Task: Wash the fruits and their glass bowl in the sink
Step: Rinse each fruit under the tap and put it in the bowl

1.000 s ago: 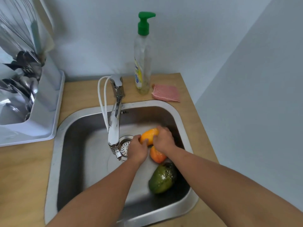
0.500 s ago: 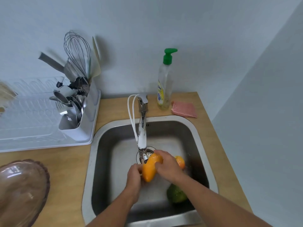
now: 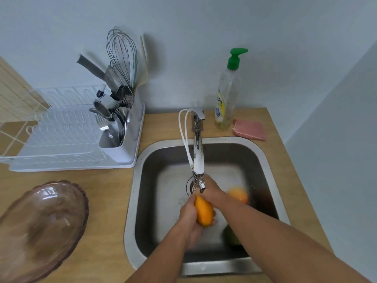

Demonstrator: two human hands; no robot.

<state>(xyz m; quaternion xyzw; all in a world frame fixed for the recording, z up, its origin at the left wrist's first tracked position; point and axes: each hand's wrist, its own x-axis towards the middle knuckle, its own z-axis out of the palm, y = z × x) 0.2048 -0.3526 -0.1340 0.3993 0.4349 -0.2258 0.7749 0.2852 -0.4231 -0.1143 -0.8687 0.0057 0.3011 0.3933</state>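
Under the tap (image 3: 198, 160), over the sink (image 3: 271, 160): one orange fruit (image 3: 204, 212), gripped by my left hand (image 3: 188, 216) for rinsing; my right hand (image 3: 213, 190) reaches past it, grip unclear. Second orange fruit (image 3: 238, 194) and green fruit (image 3: 231, 237): sink floor. Glass bowl (image 3: 40, 225): bench (image 3: 106, 252), left, awaiting washing.

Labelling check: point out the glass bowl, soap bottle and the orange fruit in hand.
glass bowl (image 3: 43, 225): head view, on its domed side.
soap bottle (image 3: 227, 99): head view, mid clear body.
orange fruit (image 3: 204, 213): head view, middle of its skin.
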